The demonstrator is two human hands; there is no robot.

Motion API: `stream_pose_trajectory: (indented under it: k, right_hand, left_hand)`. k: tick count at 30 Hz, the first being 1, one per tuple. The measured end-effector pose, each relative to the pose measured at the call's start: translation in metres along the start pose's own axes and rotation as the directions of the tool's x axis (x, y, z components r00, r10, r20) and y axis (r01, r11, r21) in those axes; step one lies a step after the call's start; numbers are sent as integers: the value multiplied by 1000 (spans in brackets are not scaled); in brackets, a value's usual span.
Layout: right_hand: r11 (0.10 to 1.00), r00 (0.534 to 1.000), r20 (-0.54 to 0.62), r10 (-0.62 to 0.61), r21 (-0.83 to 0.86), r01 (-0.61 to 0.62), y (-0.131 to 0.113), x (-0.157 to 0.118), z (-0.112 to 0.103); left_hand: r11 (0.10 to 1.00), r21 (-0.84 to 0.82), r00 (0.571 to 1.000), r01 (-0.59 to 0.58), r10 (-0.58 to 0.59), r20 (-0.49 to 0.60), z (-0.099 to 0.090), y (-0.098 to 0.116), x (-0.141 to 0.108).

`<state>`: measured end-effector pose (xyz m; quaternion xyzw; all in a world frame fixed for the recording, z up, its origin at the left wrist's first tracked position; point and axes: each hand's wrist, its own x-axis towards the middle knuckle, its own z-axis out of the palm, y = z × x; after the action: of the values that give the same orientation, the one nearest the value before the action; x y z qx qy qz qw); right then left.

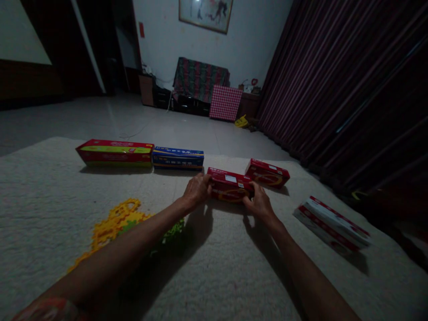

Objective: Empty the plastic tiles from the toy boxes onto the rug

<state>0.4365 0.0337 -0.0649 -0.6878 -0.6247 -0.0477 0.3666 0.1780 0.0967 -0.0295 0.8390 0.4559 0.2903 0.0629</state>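
Note:
My left hand (197, 189) and my right hand (259, 203) grip the two ends of a small red carton (230, 186), which lies on a pale shaggy rug (50, 187). Just beyond my right hand sits a similar red carton (267, 173). Farther ahead lie a long red box with a yellow-green stripe (115, 154) and a blue box (178, 158), end to end. A white-and-red box (332, 225) lies out to the right, beyond reach of either hand's fingers.
A yellow and green foam piece (113, 227) lies on the rug under my left forearm. Beyond the rug is a tiled floor (133, 118) with a thin cable. A dark striped curtain (317, 89) runs along the right, and low furniture stands against the far wall.

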Motion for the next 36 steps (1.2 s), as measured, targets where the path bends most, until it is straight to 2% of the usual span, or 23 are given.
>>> stream_pose_trajectory:
  k: [4, 8, 12, 15, 19, 22, 24, 28, 31, 33, 36]
  right_hand:
    - [999, 999, -37, -34, 30, 35, -10, -56, -35]
    - [1000, 1000, -19, -2, 25, 3, -32, -95, -58]
    - [999, 999, 21, 24, 35, -25, -63, -125, -63]
    - [997, 999, 31, 16, 68, -18, -92, -135, -53]
    - [994, 998, 55, 18, 111, -24, -131, -134, -32]
    - [993, 993, 114, 26, 112, -39, -146, -128, -30]
    - [993, 983, 182, 32, 105, -52, -145, -124, -38]
    - [993, 951, 308, 34, 100, -68, -129, -115, -62]
    - [997, 946, 325, 15, 72, -40, -123, -104, -75]
    - [997, 937, 344, -60, 70, 38, -124, -93, -79]
    - [983, 854, 487, -181, 92, 156, -133, -73, -83]
  left_hand:
    - [998, -42, 999, -36, 36, -8, -9, 18, -57]
    - [995, -96, 1000, 1, 0, 12, -17, 35, -103]
    - [993, -110, 999, 42, -41, 11, -34, 33, -135]
    - [994, -89, 997, 65, -68, -27, -51, 18, -150]
    - [993, -64, 988, 102, -109, -112, -74, -10, -160]
    - [993, -59, 986, 106, -112, -121, -85, -23, -164]
    - [993, -60, 992, 102, -106, -74, -88, -23, -165]
    - [993, -102, 998, 56, -54, 17, -87, -10, -163]
    - [988, -117, 995, 97, -95, 25, -86, -1, -158]
    - [981, -121, 989, 149, -149, 15, -86, 0, -154]
    - [960, -170, 974, 225, -223, 27, -88, -2, -147]
